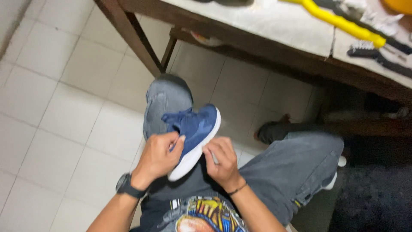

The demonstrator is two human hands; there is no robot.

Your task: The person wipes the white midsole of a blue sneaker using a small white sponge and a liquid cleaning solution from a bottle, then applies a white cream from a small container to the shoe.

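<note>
I see a navy blue sneaker (195,129) with a white sole lying across my lap, just above the left knee of my grey jeans (296,163), toe pointing far and right. My left hand (156,157) has its fingers curled round the heel end of the upper, grasping it. My right hand (221,161) pinches at the sole's near edge; a small pale object may sit between its fingers, but I cannot tell what. The shoe looks light, with a soft fabric upper that gives and a firmer rubber sole, so the heel and sole rim are the surest holds. Far right, a yellow-handled tool (343,23) lies on a wooden table (274,21).
</note>
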